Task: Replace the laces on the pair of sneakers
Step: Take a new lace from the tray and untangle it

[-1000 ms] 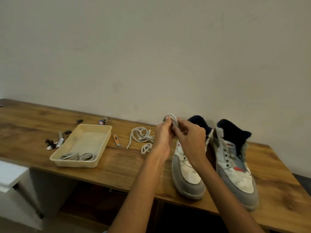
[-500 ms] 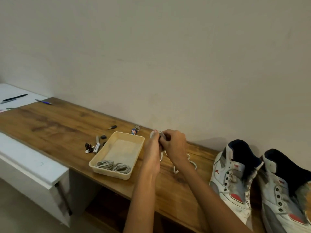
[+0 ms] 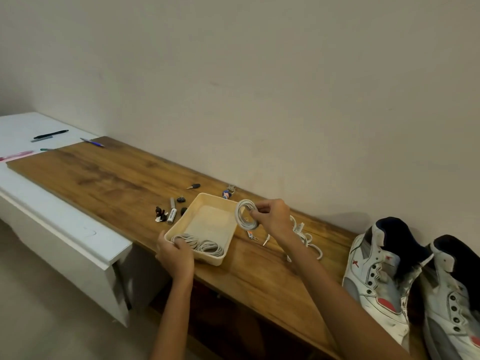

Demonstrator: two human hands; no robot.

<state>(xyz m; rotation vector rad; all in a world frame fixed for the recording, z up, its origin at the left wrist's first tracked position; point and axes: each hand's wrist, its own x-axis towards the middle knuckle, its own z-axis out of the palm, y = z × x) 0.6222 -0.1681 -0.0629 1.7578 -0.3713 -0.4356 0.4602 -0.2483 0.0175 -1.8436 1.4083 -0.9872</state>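
Near the middle of the frame, the right hand (image 3: 271, 220) pinches a coiled white lace (image 3: 245, 214) between thumb and fingertips and holds it up above the far right edge of a cream plastic tray (image 3: 207, 203). The left hand (image 3: 176, 255), lower and to the left, grips the tray's near left corner, its thumb curled over the rim beside two more coiled laces (image 3: 200, 245) lying at the near end inside the tray. The hands are apart. The tray sits on a long wooden surface (image 3: 109, 183) that runs from upper left to lower right. Just right of the tray, partly hidden behind the right forearm, a loose white lace (image 3: 307, 240) lies tangled on the wood. At the lower right the two sneakers (image 3: 384, 276) stand side by side, their eyelets empty. Left of the tray lie a marker (image 3: 172, 211) and a few small dark items, too small to identify.
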